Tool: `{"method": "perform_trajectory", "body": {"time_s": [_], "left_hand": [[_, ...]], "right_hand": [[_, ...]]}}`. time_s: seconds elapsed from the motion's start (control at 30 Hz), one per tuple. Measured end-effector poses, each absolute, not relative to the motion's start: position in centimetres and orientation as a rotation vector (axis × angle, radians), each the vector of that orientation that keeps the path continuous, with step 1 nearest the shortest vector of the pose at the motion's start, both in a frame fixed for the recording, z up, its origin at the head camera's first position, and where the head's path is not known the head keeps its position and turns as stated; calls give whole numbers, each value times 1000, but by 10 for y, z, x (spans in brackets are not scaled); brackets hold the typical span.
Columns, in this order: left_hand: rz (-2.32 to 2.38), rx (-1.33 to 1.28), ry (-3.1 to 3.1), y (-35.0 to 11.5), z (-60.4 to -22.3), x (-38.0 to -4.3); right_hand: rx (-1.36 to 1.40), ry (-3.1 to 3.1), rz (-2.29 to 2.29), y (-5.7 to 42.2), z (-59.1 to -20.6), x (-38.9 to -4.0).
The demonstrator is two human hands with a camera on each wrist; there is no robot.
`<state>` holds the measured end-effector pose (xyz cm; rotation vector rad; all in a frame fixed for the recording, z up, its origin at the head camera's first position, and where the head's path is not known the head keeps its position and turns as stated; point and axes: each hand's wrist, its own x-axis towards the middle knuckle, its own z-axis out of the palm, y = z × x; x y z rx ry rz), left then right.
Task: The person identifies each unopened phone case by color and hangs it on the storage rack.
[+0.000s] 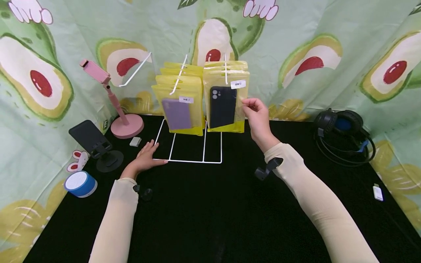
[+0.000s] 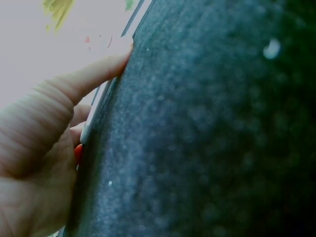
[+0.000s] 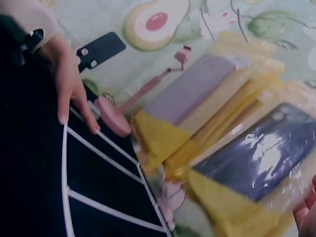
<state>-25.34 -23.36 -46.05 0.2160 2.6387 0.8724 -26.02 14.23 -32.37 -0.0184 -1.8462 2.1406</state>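
My right hand (image 1: 259,118) pinches the right edge of a yellow phone case bag (image 1: 241,113). A black phone case (image 1: 223,106) shows through its clear front, below a small white label. This bag hangs with others on a white hook (image 1: 226,69). To its left, more yellow bags hang on a second hook (image 1: 178,78), the front one with a purple phone case (image 1: 177,114). My left hand (image 1: 144,159) rests at the left front corner of the rack's white wire base (image 1: 194,161), fingers spread. In the left wrist view the thumb (image 2: 106,69) lies against the white wire.
An unloaded hook (image 1: 135,71) sticks out at the rack's left. Beyond the left hand stand a pink phone stand (image 1: 126,126), a black phone stand (image 1: 90,137) and a blue speaker (image 1: 80,184). Black headphones (image 1: 342,122) and a white USB stick (image 1: 378,192) lie at the right.
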Motion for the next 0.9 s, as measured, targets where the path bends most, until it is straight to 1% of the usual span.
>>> {"method": "perform_trajectory", "body": {"time_s": [0.2, 0.4, 0.53, 0.7, 0.9], "left_hand": [[874, 221, 2639, -233, -459, -255], [886, 225, 2624, -234, -459, -252], [900, 220, 2620, -235, -459, -248], [909, 206, 2631, -238, -457, -247], [871, 213, 2615, -240, -454, -251]], "right_hand": [[-118, -1872, 2258, 171, -356, -243], [-224, -1974, 2405, 206, -394, -200], [-272, -2070, 2462, 227, -413, -171], [-290, -2207, 2415, 246, -422, -147], [-331, -2333, 2348, 255, -424, -135]]}}
